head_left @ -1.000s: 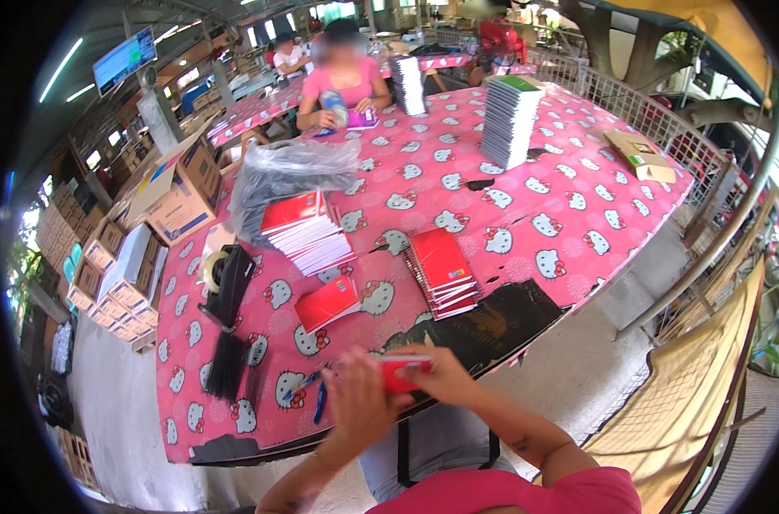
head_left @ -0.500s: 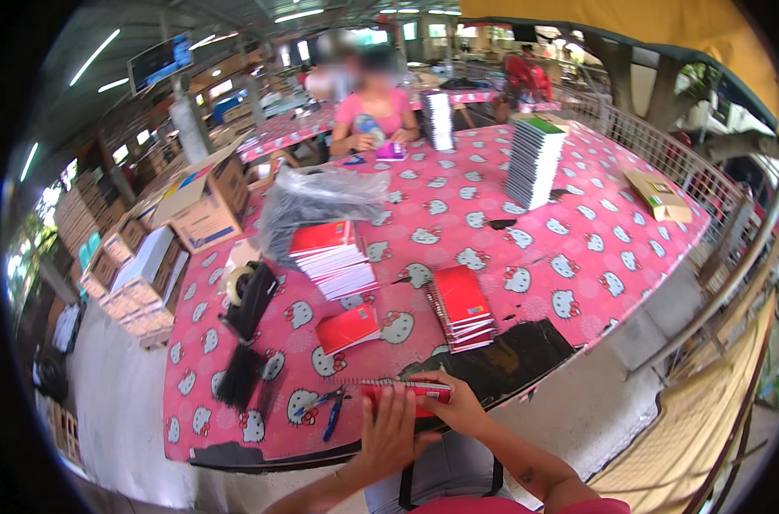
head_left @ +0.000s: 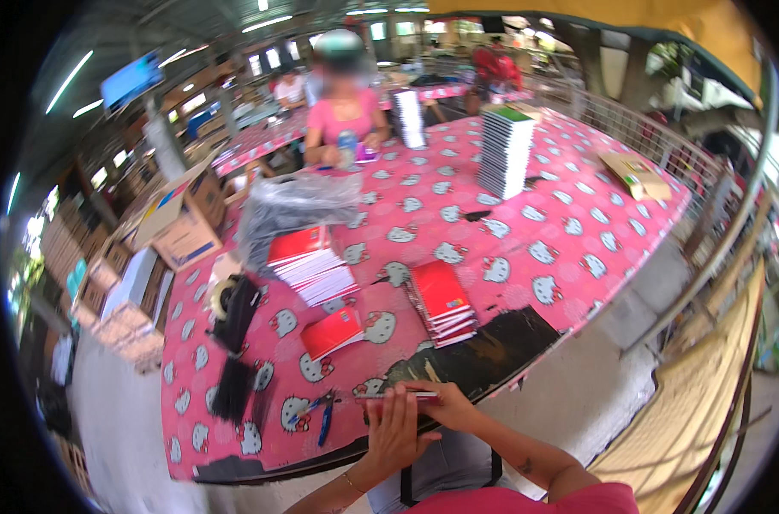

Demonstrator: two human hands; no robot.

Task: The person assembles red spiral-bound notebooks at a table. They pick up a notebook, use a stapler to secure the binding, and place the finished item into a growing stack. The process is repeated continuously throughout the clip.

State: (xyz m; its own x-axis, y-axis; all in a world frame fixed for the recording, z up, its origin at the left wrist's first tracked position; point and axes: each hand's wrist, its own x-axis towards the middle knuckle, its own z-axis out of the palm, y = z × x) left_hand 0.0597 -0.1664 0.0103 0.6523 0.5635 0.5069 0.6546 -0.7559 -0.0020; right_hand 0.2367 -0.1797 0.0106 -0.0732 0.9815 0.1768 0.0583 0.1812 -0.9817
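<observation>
At the near table edge I hold a thin red notebook [head_left: 427, 396], seen nearly edge-on. My right hand [head_left: 447, 406] is closed round its right end. My left hand [head_left: 394, 430] lies against the near side, fingers stretched out and thumb apart. Left of my hands, blue-handled pliers [head_left: 325, 422] rest on the table. Beyond the hands are a single red notebook [head_left: 334, 332], a tall stack of red notebooks [head_left: 314, 265] and a smaller stack of spiral-bound red notebooks [head_left: 443, 301].
A black tape dispenser [head_left: 235, 317] and a bundle of black strands [head_left: 232, 388] lie on the pink patterned table [head_left: 509, 231]. Clear plastic [head_left: 295, 214], a carton [head_left: 186, 227] and a tall notebook stack [head_left: 506, 154] stand farther off. Across the table sits a person [head_left: 345, 120].
The notebook has tipped from showing its red cover to nearly edge-on. My left hand's fingers have shifted slightly along it. The view has turned a little to the right.
</observation>
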